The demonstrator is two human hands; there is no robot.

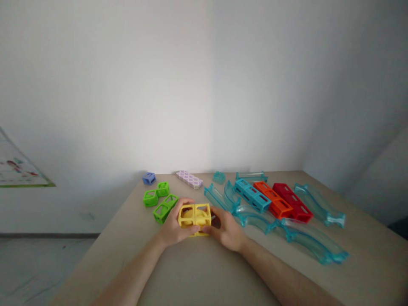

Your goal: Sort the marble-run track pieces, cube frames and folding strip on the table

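Observation:
Two yellow open-sided cube blocks (194, 216) sit side by side on the beige table (204, 272), pressed together. My left hand (174, 227) grips the left cube, fingers curled round it. My right hand (227, 229) grips the right cube from the other side, thumb on the front. Both hands rest low over the tabletop.
Green cube blocks (159, 199) lie left of the hands, a small blue block (148, 178) and a lilac patterned bar (189, 179) behind. To the right lie clear teal track pieces (306, 238), a blue bar (252, 195), an orange bar (273, 199) and a red bar (292, 202). A white wall stands behind.

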